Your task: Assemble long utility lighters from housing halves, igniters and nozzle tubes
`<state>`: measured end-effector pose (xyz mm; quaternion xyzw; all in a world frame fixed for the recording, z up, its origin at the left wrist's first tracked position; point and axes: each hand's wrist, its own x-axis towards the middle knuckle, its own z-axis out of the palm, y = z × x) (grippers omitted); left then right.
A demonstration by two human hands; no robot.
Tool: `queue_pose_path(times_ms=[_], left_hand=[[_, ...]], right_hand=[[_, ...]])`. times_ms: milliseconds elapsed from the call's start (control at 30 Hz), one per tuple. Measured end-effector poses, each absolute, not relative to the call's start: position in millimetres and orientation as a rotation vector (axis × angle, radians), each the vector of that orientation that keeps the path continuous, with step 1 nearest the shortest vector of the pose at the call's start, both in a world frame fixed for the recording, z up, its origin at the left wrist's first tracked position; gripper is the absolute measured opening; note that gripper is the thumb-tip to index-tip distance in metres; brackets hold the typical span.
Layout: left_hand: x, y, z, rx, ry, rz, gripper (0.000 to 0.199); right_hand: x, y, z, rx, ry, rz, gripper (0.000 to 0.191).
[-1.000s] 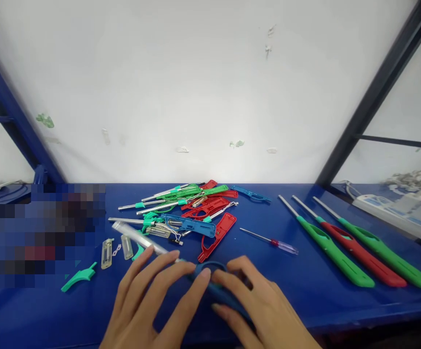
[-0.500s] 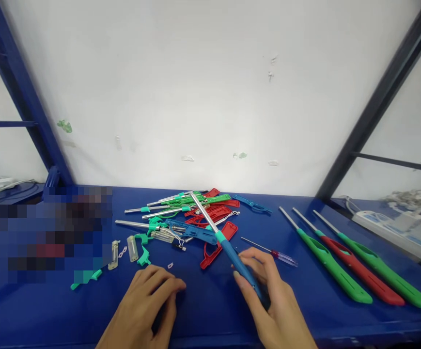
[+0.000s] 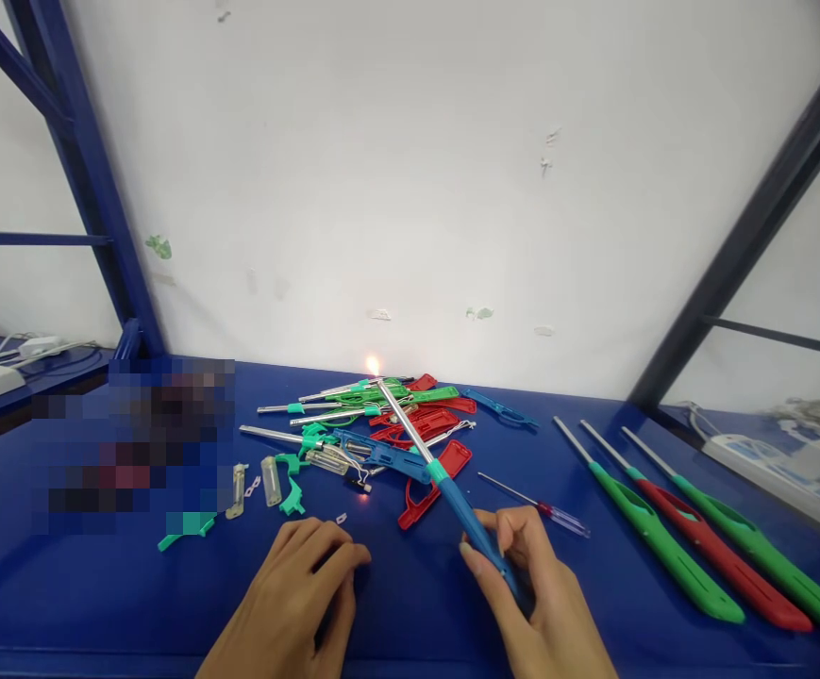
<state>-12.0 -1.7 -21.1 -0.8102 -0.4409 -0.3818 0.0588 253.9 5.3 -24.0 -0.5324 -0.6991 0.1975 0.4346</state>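
Blue lighter (image 3: 469, 517) lit, in right hand (image 3: 533, 575), no legible writing

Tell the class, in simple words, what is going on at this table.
The right hand holds a blue lighter, and a small flame shows at its tip. The left hand is near the table's front edge, with nothing visible in it. Loose lighter parts lie beyond the hands. A screwdriver and three more lighters lie to the right.

The left hand (image 3: 303, 575) lay loosely curled on the counter (image 3: 395, 604); the right hand (image 3: 529, 575) was closed in a grip.
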Motion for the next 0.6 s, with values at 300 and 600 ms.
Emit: queue_pose_path(times_ms=[300, 600], left_hand=[[-12.7, -1.6, -22.1, -2.452, -1.333, -1.139, 0.029], [-16.8, 0.0, -29.4, -2.405, -1.319, -1.066, 0.028]], right_hand=[[255.3, 3.0, -22.3, -1.277, -1.791, 0.475, 0.017], [244.8, -3.4, -27.9, -1.303, -1.622, 0.4, 0.026]])
